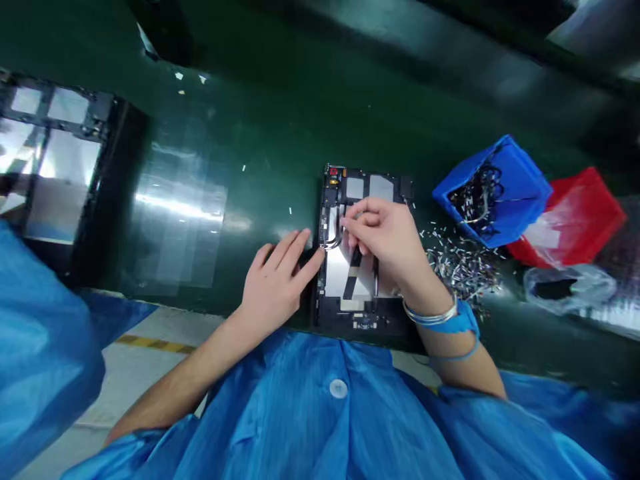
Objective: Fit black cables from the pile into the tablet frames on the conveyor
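An opened tablet (363, 313) lies in front of me, showing its black frame, silvery battery panels and a small red part at its top left. My right hand (383, 230) is over its middle, thumb and fingertips pinched on a thin black cable (334, 241) that curves down to the left edge. A dark flat ribbon (351, 281) runs down from under that hand. My left hand (280, 277) rests at the tablet's left side, fingers stretched out and nothing held. Its index fingertip touches the edge by the cable's lower end.
On the right are a blue box (525, 193) with black cable pieces, a red box (585, 220), a pile of small metallic bits (465, 270) and a clear plastic ring-shaped piece (570, 288). Left lie clear sheets (180, 233) and stacked tablet bodies (55, 167). A blue sleeve (45, 347) is beside me.
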### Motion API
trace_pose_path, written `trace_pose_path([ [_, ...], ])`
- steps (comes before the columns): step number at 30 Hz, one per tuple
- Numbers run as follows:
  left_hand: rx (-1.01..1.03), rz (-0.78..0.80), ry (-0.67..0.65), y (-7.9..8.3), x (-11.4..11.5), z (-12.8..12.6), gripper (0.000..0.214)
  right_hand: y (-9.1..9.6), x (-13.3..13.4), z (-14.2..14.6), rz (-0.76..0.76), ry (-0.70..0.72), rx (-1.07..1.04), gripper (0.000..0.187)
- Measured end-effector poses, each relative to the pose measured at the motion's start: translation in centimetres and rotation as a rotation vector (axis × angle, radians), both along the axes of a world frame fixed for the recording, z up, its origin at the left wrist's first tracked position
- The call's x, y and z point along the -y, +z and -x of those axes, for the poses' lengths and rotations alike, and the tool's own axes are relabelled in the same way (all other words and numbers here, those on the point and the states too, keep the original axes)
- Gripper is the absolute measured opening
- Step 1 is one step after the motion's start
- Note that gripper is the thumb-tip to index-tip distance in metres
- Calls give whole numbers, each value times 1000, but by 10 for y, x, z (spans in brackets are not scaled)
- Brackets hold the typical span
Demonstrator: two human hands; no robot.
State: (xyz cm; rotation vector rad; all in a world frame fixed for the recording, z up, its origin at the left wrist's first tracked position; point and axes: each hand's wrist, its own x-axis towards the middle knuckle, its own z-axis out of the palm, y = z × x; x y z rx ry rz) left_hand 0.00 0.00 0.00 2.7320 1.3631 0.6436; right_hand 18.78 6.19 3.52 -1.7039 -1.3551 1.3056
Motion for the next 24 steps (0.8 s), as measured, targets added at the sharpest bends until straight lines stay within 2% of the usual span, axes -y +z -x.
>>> trace_pose_path([
  [4, 58, 64, -31, 2, 1, -4, 36, -1, 0, -1, -20, 0, 56, 9],
  [9, 38, 110, -88, 2, 0, -4, 47, 1, 0, 0, -49, 12, 101, 8],
  [21, -15, 121, -50, -2, 1, -5, 54, -5, 1, 1, -99, 24, 205, 5],
  [24, -26, 99, -22, -2, 2, -5, 54, -3, 2, 1, -132, 72, 281, 7],
])
